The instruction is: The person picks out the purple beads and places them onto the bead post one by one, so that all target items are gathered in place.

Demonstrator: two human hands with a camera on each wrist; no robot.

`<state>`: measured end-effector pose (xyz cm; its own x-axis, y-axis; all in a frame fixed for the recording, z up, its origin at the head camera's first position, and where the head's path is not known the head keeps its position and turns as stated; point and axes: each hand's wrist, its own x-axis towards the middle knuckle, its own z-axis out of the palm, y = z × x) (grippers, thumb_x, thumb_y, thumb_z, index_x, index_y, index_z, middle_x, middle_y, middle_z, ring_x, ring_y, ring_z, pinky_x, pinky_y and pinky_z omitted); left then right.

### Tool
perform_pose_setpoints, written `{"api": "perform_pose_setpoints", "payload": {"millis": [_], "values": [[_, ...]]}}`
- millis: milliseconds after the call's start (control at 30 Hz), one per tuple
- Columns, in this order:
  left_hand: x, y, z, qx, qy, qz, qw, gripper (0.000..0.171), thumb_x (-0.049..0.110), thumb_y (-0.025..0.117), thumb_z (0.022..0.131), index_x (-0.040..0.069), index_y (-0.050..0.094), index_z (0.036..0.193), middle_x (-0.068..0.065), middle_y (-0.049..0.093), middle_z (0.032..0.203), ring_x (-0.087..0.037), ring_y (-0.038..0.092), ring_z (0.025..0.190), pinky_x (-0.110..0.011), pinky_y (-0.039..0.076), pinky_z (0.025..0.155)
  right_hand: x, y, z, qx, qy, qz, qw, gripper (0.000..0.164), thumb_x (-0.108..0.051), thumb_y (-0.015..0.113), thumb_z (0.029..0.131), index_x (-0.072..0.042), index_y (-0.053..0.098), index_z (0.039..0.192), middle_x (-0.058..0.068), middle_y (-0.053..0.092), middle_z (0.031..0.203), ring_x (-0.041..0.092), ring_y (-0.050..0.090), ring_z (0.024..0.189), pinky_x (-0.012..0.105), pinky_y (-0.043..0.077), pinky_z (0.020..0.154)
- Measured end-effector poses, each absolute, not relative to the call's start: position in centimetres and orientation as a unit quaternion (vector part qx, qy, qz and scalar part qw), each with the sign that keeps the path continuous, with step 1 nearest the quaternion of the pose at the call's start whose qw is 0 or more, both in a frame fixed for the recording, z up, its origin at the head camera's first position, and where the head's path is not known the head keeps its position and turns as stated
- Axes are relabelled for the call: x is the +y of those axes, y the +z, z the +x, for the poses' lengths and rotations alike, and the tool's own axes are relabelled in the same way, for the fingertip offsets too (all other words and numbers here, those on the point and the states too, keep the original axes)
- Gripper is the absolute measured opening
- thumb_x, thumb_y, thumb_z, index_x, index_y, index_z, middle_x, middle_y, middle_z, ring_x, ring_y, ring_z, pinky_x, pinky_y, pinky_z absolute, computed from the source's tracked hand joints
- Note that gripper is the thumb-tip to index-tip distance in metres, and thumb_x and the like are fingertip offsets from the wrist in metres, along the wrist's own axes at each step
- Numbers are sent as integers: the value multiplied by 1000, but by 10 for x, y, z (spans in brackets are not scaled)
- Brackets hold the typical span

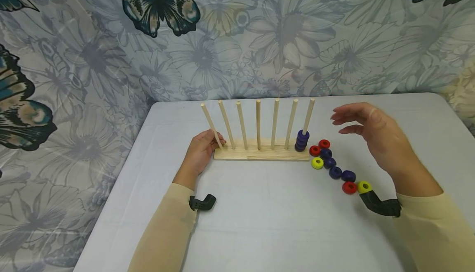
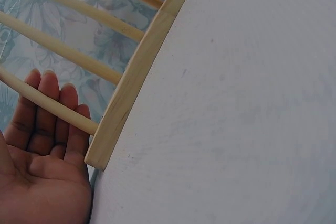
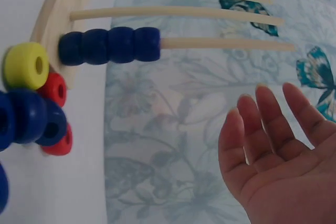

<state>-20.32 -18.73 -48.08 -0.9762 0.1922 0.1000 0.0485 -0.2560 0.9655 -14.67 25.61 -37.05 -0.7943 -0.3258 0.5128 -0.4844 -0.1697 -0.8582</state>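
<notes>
A wooden rack with a row of upright pegs stands on the table. Its rightmost peg carries a stack of dark blue beads; the other pegs are bare. My left hand is at the rack's left end, fingers extended behind the leftmost peg. Whether they touch it I cannot tell. To the right of the rack my right hand is raised above the table, fingers loosely bent and apart, holding nothing. Below it lie loose beads: red, yellow and blue.
The loose beads run in a slanting line from the rack's right end toward the right forearm. A white cloth covers the table. Behind it hangs a floral backdrop with butterflies. Black straps with brackets sit at both wrists.
</notes>
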Motion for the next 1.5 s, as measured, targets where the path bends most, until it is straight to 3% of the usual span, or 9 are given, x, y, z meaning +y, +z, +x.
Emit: {"api": "perform_pose_setpoints", "payload": {"millis": [267, 500, 800, 1033, 1133, 1367, 1500], "values": [[-188, -483, -203, 605, 789, 95, 45, 50, 58, 72, 96, 8, 75, 98, -6, 70, 101, -20, 70, 99, -31, 56, 95, 252, -380, -138, -729, 641, 231, 62, 53, -35, 40, 120, 8, 62, 143, 19, 65, 134, 32, 59, 122, 25, 52, 99], [-188, -486, -203, 607, 787, 101, 48, 50, 59, 72, 96, 9, 75, 99, -7, 70, 101, -20, 70, 100, -32, 56, 95, 256, -393, -134, -798, 558, 220, 56, 47, -20, 28, 120, 0, 61, 146, 7, 65, 137, 24, 61, 121, 20, 51, 99], [-187, -486, -203, 605, 789, 99, 46, 51, 59, 73, 96, 8, 75, 99, -7, 70, 100, -20, 70, 100, -32, 56, 96, 261, -417, -134, -823, 529, 202, 48, 38, -8, 35, 118, 6, 57, 145, -6, 64, 134, 18, 60, 118, 15, 49, 96], [-187, -488, -204, 605, 789, 101, 49, 50, 58, 71, 98, 8, 75, 98, -7, 70, 100, -21, 70, 100, -33, 56, 96, 265, -431, -137, -839, 514, 175, 35, 35, -11, 41, 118, 5, 58, 144, -13, 63, 132, 14, 60, 115, 14, 48, 93], [-187, -487, -204, 605, 788, 102, 49, 52, 60, 73, 96, 8, 75, 98, -7, 70, 100, -22, 70, 101, -34, 56, 97, 268, -437, -140, -851, 502, 152, 24, 36, -15, 42, 119, 3, 58, 145, -7, 62, 133, 10, 60, 115, 13, 47, 92], [-189, -486, -207, 607, 787, 99, 50, 53, 61, 75, 94, 9, 76, 99, -7, 70, 101, -22, 69, 102, -35, 56, 98, 277, -448, -143, -868, 484, 112, 1, 37, -19, 48, 118, 3, 56, 147, 21, 60, 138, 3, 58, 114, 8, 46, 89], [-190, -485, -207, 608, 785, 105, 48, 48, 58, 72, 98, 10, 76, 99, -7, 70, 101, -23, 69, 104, -36, 55, 100, 281, -452, -146, -875, 473, 97, -15, 40, -25, 52, 118, 2, 55, 147, 23, 61, 140, 11, 57, 116, 12, 47, 90]]}}
